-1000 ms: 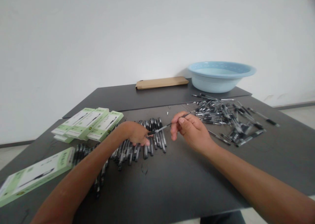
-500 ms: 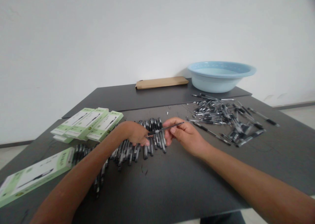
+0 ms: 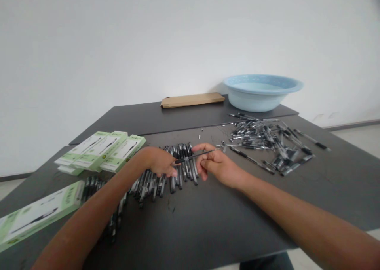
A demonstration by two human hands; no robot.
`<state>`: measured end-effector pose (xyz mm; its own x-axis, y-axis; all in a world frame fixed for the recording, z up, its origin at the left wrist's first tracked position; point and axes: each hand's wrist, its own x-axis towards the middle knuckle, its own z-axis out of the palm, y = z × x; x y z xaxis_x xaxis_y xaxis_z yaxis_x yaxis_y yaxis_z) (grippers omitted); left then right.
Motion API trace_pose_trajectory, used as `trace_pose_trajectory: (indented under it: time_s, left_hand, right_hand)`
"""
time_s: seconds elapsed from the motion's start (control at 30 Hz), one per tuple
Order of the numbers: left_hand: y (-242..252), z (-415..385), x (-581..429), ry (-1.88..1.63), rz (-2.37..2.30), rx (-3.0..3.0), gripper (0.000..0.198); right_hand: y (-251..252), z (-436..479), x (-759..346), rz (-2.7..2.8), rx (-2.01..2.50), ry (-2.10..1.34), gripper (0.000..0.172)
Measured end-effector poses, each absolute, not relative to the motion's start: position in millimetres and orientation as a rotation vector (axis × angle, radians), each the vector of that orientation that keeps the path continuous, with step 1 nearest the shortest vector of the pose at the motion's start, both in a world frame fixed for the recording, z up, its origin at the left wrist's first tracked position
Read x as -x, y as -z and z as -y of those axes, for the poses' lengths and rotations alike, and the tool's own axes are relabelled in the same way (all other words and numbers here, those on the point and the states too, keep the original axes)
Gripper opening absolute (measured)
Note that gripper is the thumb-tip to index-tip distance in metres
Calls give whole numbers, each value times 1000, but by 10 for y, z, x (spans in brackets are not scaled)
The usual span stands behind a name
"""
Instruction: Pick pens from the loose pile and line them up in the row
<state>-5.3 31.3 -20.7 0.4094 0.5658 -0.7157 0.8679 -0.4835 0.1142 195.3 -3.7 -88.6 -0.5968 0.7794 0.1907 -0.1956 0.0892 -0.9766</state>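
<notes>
A thin black pen (image 3: 190, 157) is held out sideways over a row of pens. My left hand (image 3: 162, 162) is closed around its dark end, palm down. The pen's thin end passes across the fingers of my right hand (image 3: 218, 165). That hand is curled with thumb and fingertips together below the pen; anything pinched there is hidden. Under and beside my left hand lies the row of black and clear pens (image 3: 181, 179), side by side on the table. My left forearm covers part of it.
Right of my hands is a loose heap of pens (image 3: 273, 143). Several green-and-white pen boxes (image 3: 97, 151) lie at the left, with another box (image 3: 41, 210) nearer me. A flat brown carton (image 3: 192, 99) and a blue basin (image 3: 263, 99) stand at the back of the dark table (image 3: 202, 230).
My right hand's thumb has come off the pen and curled in below it. My left hand keeps its hold. The whole view has shifted slightly.
</notes>
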Motion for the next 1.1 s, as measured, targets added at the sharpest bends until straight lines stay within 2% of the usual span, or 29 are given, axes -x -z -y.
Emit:
trace_pose_trajectory:
  time_s: [0.17, 0.27, 0.33, 0.47, 0.6, 0.87, 1.1]
  left_hand:
    - [207, -336, 70, 919, -1167, -2138, 29]
    - [230, -354, 92, 910, -1161, -2149, 29]
    - [250, -365, 109, 905, -1150, -2161, 32]
    - [289, -386, 151, 866, -1150, -2173, 34]
    - [292, -400, 173, 882, -1178, -2200, 34]
    - [221, -358, 131, 914, -1199, -2275, 34]
    - [218, -352, 132, 884, -1238, -2276, 32]
  right_hand:
    - [964, 27, -1974, 1831, 730, -1608, 36]
    - [975, 16, -2021, 1976, 825, -1605, 33]
    - [945, 1, -2069, 2144, 867, -1485, 29]
    - [835, -42, -2170, 2449, 917, -1028, 22]
    - [760, -75, -2229, 2576, 976, -889, 22]
    - [706, -190, -2367, 2572, 1132, -643, 23]
    - [684, -642, -2886, 2186, 1712, -190, 19]
